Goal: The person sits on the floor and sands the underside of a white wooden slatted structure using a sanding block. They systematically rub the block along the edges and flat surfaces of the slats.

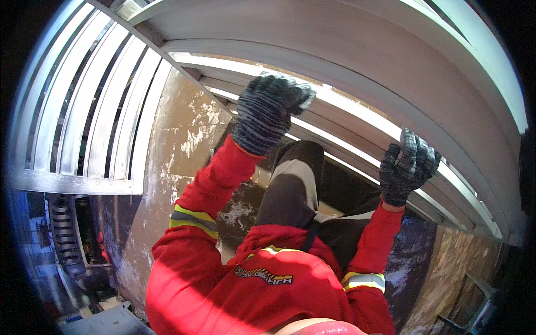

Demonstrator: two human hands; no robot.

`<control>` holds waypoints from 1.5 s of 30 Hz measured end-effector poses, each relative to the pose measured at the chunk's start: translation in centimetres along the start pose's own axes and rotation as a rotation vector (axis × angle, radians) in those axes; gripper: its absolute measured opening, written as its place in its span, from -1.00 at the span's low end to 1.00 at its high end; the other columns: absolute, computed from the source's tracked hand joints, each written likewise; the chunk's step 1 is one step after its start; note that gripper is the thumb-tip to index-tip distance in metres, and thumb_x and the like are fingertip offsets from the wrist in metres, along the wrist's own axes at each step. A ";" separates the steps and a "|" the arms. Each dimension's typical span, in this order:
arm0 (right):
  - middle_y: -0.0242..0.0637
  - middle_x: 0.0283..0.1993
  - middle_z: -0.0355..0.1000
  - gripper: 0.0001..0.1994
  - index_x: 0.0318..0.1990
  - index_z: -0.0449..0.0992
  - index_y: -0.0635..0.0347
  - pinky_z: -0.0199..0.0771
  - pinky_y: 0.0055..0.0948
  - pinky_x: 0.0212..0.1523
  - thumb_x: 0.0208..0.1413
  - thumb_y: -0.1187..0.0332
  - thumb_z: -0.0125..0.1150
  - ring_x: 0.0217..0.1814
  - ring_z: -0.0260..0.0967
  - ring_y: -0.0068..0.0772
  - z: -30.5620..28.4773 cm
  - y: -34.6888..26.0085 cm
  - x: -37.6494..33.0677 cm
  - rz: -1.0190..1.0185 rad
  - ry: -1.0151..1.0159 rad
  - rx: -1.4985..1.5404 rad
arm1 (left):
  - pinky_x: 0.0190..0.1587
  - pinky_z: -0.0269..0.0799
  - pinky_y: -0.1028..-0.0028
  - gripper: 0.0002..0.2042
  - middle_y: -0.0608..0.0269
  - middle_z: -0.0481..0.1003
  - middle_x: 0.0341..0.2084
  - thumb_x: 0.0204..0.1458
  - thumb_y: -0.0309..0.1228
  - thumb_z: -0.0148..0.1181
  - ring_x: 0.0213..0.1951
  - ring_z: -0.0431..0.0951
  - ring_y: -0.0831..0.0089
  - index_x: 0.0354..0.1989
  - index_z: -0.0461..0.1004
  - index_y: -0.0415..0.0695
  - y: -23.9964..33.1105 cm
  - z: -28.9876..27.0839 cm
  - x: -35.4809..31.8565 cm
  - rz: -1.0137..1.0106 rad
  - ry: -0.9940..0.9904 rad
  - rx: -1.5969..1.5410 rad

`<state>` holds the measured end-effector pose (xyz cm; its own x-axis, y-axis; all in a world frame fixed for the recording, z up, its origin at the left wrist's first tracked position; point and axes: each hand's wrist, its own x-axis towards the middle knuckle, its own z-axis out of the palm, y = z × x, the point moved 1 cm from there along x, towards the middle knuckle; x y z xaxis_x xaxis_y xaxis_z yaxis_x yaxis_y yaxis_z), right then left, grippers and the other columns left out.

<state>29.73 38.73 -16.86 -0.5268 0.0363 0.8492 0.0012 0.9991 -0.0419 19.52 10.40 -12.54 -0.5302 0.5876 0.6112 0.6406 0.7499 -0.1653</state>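
Note:
Both my hands wear dark gloves with thin pale stripes. My left hand [267, 114] is closed at the sunlit edge of a slat on a large pale slatted panel [335, 33]. Its fingertips are bright and blurred, and whatever lies in them cannot be made out. Farther right, my right hand [408, 166] reaches up with its fingers hooked over a lit slat [452, 181] of that panel, its thumb apart on the near side. The slats run across in front of me, with bright gaps between them.
Left of me stands another white slatted frame [84, 184], with vertical bars. The ground [178, 128] is brown with white paint-like patches. A grey flat piece [114, 322] lies at the lower left, near a dark ribbed object [66, 231]. A metal stand [483, 312] is at the lower right.

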 end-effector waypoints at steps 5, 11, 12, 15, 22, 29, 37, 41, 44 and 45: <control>-0.37 -0.22 0.43 -0.74 -0.14 0.52 0.01 0.13 -0.09 0.13 -0.01 0.25 0.13 -0.09 0.30 -0.29 -0.6 -1.1 0.5 0.002 -0.011 -0.014 | -0.10 0.38 0.19 -0.76 0.16 0.51 -0.32 -0.12 -0.40 0.13 -0.25 0.51 0.21 -0.21 0.53 -0.01 -4.6 1.5 -1.4 -0.174 -0.022 -0.009; -0.35 -0.19 0.43 -0.70 -0.09 0.52 0.01 0.11 -0.09 0.19 -0.04 0.28 0.17 -0.06 0.30 -0.27 -0.4 -0.2 0.4 0.003 -0.007 0.008 | 0.01 0.31 0.14 -0.64 0.25 0.48 -0.22 -0.18 -0.38 0.15 -0.13 0.45 0.21 -0.10 0.51 0.05 7.7 -0.2 2.3 -0.087 -0.080 -0.189; -0.35 -0.19 0.43 -0.70 -0.09 0.52 0.01 0.11 -0.09 0.19 -0.05 0.28 0.18 -0.05 0.30 -0.27 -0.5 -0.1 0.4 -0.002 0.000 0.031 | -0.01 0.33 0.16 -0.65 0.25 0.49 -0.24 -0.17 -0.40 0.14 -0.15 0.46 0.21 -0.11 0.51 0.05 7.1 0.6 1.7 -0.078 -0.016 -0.141; -0.35 -0.19 0.42 -0.69 -0.10 0.51 0.01 0.10 -0.09 0.20 -0.07 0.30 0.20 -0.05 0.31 -0.26 -0.9 -1.1 0.8 0.010 0.011 0.105 | -0.12 0.42 0.24 -0.67 0.22 0.53 -0.32 -0.12 -0.49 0.10 -0.26 0.51 0.22 -0.12 0.53 0.03 1.3 0.4 0.3 -0.122 0.048 -0.148; -0.31 -0.21 0.41 -0.69 -0.16 0.51 0.01 0.15 -0.05 0.15 -0.16 0.30 0.22 -0.07 0.32 -0.21 -1.2 -1.1 1.0 0.028 0.003 0.037 | -0.02 0.36 0.17 -0.70 0.20 0.50 -0.29 -0.20 -0.49 0.14 -0.16 0.48 0.17 -0.20 0.51 -0.02 8.7 0.2 1.4 -0.144 0.028 -0.053; -0.26 -0.18 0.42 -0.64 -0.12 0.51 0.08 0.15 -0.05 0.17 -0.17 0.30 0.23 -0.04 0.32 -0.17 -1.7 -1.6 1.3 0.026 -0.038 0.051 | -0.17 0.40 0.23 -0.77 0.24 0.51 -0.44 -0.23 -0.42 0.21 -0.34 0.52 0.24 -0.30 0.55 0.02 -1.6 1.3 -0.2 -0.275 0.118 -0.134; -0.18 -0.06 0.43 -0.55 0.00 0.47 0.12 -0.02 0.04 0.29 -0.10 0.20 0.25 0.07 0.28 -0.13 -2.2 -2.5 1.5 0.033 -0.252 -0.122 | 0.10 0.28 0.21 -0.63 0.24 0.48 -0.22 -0.15 -0.57 0.02 -0.11 0.45 0.21 -0.10 0.49 0.01 -2.6 2.5 -3.4 -0.197 0.146 0.070; -0.11 -0.07 0.39 -0.47 -0.01 0.43 0.20 0.01 0.09 0.25 -0.10 0.04 0.23 0.06 0.27 -0.06 -1.4 -6.0 2.5 0.021 -0.286 -0.139 | -0.15 0.49 0.42 -0.65 0.17 0.55 -0.18 0.08 -0.62 -0.13 -0.26 0.58 0.27 0.01 0.45 -0.05 -11.0 -2.5 -11.5 -0.540 0.309 0.100; -0.05 -0.10 0.35 -0.44 -0.07 0.42 0.24 0.09 0.09 0.16 -0.17 0.02 0.28 0.01 0.26 0.01 2.1 -12.9 3.8 -0.001 -0.215 0.040 | -0.01 0.42 0.46 -0.73 0.21 0.54 -0.13 0.08 -0.59 0.02 -0.14 0.55 0.41 -0.03 0.48 -0.18 -11.9 -1.7 -22.0 -1.020 0.333 -0.111; -0.06 -0.10 0.38 -0.43 -0.06 0.43 0.23 0.16 0.03 0.11 -0.18 0.03 0.29 0.00 0.28 0.01 4.0 -15.6 3.9 0.020 -0.216 0.097 | 0.01 0.40 0.47 -0.72 0.20 0.53 -0.10 0.10 -0.57 0.05 -0.12 0.54 0.44 0.00 0.45 -0.21 -10.7 -0.4 -26.0 -1.347 0.344 -0.373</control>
<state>24.28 23.20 -14.98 -0.6972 0.0406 0.7158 -0.0626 0.9911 -0.1172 26.65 -13.04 -26.29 -0.7146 -0.6329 0.2980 -0.0971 0.5115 0.8538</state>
